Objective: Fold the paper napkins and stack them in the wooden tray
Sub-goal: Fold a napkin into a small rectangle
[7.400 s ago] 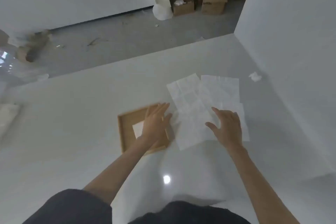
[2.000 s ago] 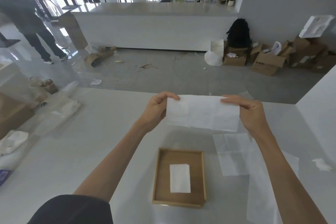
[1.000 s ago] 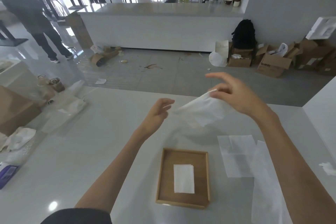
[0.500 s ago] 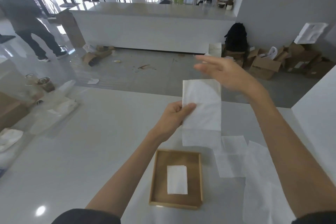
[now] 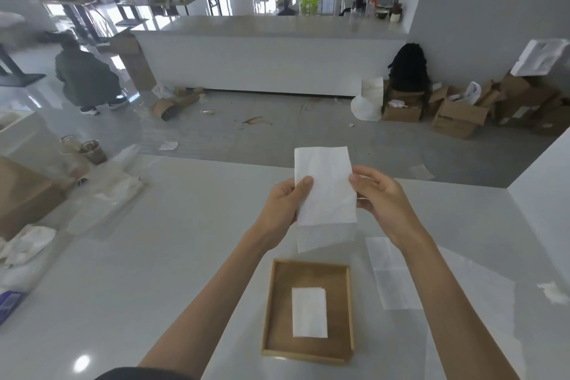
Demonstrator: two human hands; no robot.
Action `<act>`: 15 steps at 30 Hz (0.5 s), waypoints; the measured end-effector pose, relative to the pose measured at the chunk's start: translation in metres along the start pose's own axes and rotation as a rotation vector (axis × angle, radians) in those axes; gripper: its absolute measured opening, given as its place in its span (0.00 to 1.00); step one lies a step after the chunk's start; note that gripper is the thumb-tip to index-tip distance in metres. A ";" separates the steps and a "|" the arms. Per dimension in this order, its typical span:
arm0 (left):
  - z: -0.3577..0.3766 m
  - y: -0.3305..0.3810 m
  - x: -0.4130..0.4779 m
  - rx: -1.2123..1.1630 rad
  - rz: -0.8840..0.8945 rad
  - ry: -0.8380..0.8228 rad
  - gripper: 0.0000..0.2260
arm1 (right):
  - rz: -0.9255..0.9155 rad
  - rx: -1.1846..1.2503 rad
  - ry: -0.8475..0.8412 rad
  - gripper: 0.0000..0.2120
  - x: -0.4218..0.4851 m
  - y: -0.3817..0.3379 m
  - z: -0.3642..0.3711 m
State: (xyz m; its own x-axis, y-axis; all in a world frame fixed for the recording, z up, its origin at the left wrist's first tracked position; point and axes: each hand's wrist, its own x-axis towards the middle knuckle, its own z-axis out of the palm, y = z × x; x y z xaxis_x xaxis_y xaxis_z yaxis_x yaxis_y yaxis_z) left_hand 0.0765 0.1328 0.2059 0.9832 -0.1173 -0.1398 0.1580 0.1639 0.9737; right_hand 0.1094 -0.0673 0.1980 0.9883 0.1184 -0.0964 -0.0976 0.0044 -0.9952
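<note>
Both hands hold one paper napkin (image 5: 324, 187) upright in the air: the left hand (image 5: 285, 205) pinches its left edge with the thumb on the front, and the right hand (image 5: 381, 199) pinches the right edge, fingers curled. Directly below the grip sits the wooden tray (image 5: 308, 307), with a folded napkin (image 5: 309, 311) lying flat inside. Unfolded napkins (image 5: 391, 274) lie on the white table (image 5: 169, 256) below the right hand.

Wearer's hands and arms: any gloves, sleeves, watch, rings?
No gloves: the left hand and right hand are bare, with no rings or watch visible. The left forearm and right forearm are bare too. The only clothing in view is a dark garment at the bottom edge, by the left arm.
</note>
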 end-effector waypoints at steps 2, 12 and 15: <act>0.000 0.001 0.000 0.019 0.001 0.014 0.14 | -0.043 0.007 0.007 0.13 -0.002 -0.001 0.003; -0.005 0.002 0.002 0.057 0.017 0.076 0.11 | -0.103 0.003 0.043 0.23 -0.004 0.005 0.001; -0.006 -0.001 0.005 0.122 0.086 0.188 0.17 | -0.157 -0.054 0.055 0.17 -0.002 0.003 -0.002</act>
State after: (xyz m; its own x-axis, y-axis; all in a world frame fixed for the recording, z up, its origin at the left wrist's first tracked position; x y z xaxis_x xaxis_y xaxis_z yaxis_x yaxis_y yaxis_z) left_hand 0.0816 0.1383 0.2027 0.9941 0.0781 -0.0754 0.0721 0.0443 0.9964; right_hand 0.1070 -0.0697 0.1952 0.9959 0.0661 0.0611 0.0635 -0.0351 -0.9974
